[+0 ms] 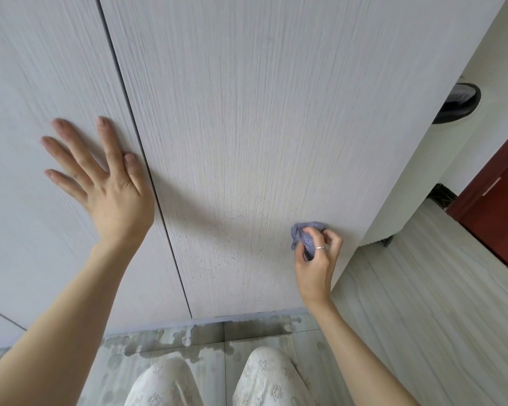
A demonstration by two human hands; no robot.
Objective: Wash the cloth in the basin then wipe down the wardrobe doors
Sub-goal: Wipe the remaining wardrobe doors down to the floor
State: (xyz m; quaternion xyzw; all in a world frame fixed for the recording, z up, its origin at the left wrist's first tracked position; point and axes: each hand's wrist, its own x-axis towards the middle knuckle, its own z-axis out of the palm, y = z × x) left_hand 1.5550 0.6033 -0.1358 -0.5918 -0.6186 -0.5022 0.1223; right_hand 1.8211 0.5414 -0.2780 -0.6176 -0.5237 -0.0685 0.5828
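Two pale wood-grain wardrobe doors fill the view, a left door (35, 92) and a right door (261, 112), split by a dark vertical gap. My left hand (106, 177) presses flat on the left door, fingers spread, thumb beside the gap. My right hand (317, 256) grips a bunched blue-grey cloth (307, 234) against the lower right part of the right door, near its right edge. Small dark specks dot the door to the left of the cloth. No basin is in view.
Wet patches (188, 335) mark the tiled floor at the wardrobe's foot, just ahead of my knees (214, 379). To the right are a light floor (423, 288), a white wall, a dark red door (499, 206) and a dark round object (458, 102) behind the wardrobe's side.
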